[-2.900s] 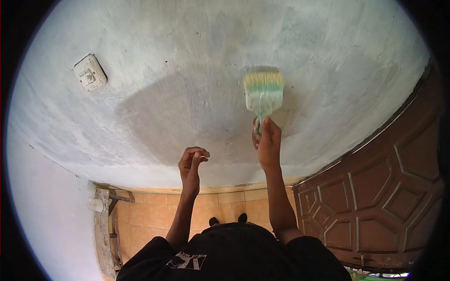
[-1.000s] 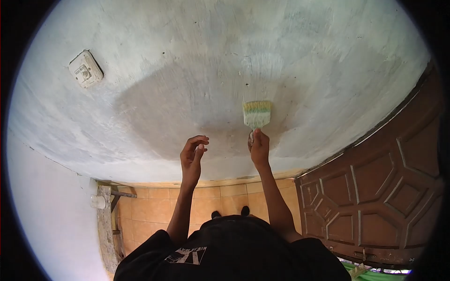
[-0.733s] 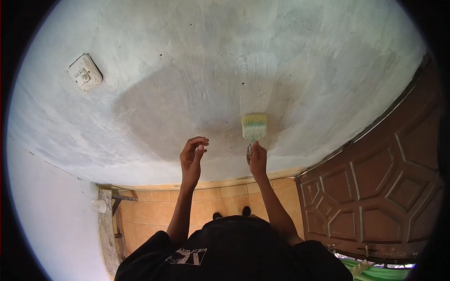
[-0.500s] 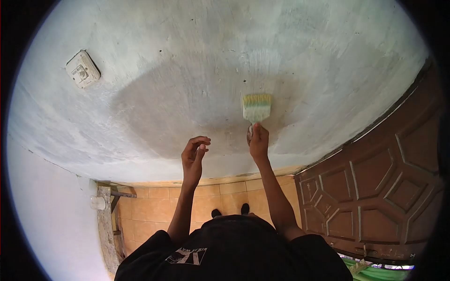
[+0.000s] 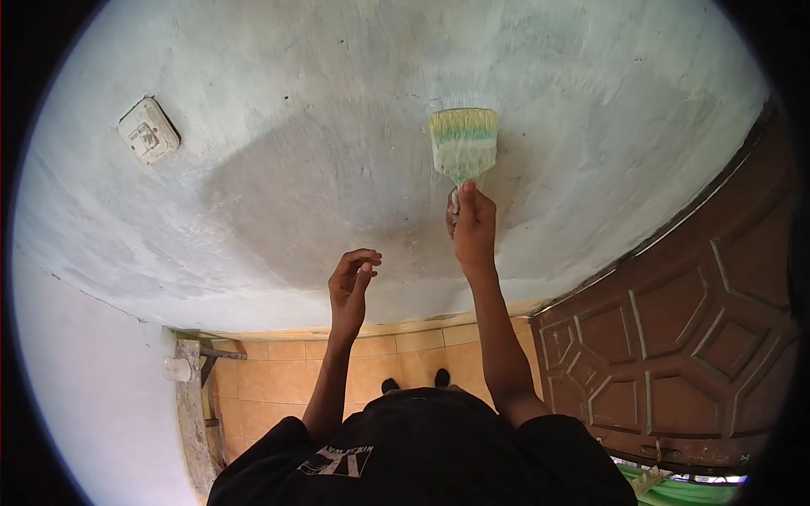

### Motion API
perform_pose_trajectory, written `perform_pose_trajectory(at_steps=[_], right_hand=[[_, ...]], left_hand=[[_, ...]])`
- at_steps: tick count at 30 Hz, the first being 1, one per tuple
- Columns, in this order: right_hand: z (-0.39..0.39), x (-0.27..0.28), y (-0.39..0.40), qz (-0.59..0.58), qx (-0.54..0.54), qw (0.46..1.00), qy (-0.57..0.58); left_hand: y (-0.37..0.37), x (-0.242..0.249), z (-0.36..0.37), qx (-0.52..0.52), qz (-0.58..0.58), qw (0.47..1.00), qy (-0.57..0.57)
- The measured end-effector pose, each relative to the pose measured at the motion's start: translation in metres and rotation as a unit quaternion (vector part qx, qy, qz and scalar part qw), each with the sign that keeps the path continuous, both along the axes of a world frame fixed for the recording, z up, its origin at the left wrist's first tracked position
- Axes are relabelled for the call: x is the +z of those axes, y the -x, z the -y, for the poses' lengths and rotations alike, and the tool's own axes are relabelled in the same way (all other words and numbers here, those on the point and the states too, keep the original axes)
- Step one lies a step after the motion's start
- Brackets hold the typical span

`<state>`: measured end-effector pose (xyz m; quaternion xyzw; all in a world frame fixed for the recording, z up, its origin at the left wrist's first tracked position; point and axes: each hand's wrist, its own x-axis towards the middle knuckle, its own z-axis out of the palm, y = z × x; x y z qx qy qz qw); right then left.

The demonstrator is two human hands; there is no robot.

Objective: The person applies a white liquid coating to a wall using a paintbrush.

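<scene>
My right hand [image 5: 472, 223] grips the handle of a wide paintbrush [image 5: 464, 150], its pale yellow bristles pointing up the wall. Whitish-green paint coats the brush's body. Behind it stretches a wall [image 5: 354, 169] with patchy white and grey-green paint. My left hand [image 5: 352, 278] is raised lower down and to the left, fingers curved and apart from the thumb, with nothing in it. Shadows of my arms and head fall on the wall around both hands.
A paint-smeared wall socket [image 5: 149, 131] sits at the upper left. Down on the left, a wooden bench [image 5: 192, 405] stands with a whitish cup [image 5: 176, 368] on it. A brown panelled door [image 5: 675, 337] fills the right side. Orange tiles [image 5: 278, 379] cover the floor.
My right hand has moved up the wall with the paintbrush, which now appears larger and higher. The left hand has stayed nearly in place.
</scene>
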<state>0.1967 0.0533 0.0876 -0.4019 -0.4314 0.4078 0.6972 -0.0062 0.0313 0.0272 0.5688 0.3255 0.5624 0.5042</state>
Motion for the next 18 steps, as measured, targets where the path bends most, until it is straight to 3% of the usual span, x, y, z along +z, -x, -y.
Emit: perform_pose_trajectory(at_steps=[2,4,8,10,13,18], right_hand=[[0.0,-0.004,0.0,-0.009,0.001,1.0,0.024],[0.004,-0.035,-0.001,-0.024,-0.006,0.998,0.065],[0.021,-0.128,-0.004,0.054,-0.036,0.996,0.067],[0.028,-0.139,-0.003,0.058,-0.031,0.995,0.07],[0.026,-0.122,0.002,0.017,-0.01,0.998,0.065],[0.012,0.014,0.003,0.026,0.012,0.999,0.023]], left_hand=[[-0.001,0.0,0.001,-0.002,-0.001,1.0,0.005],[-0.001,-0.002,0.001,-0.003,-0.004,1.0,0.011],[0.001,-0.004,0.003,0.005,-0.008,1.0,0.015],[0.003,-0.004,0.003,-0.002,-0.006,1.0,0.012],[0.0,0.002,0.004,0.008,-0.008,1.0,0.01],[-0.003,0.004,0.004,-0.007,-0.007,1.0,0.005]])
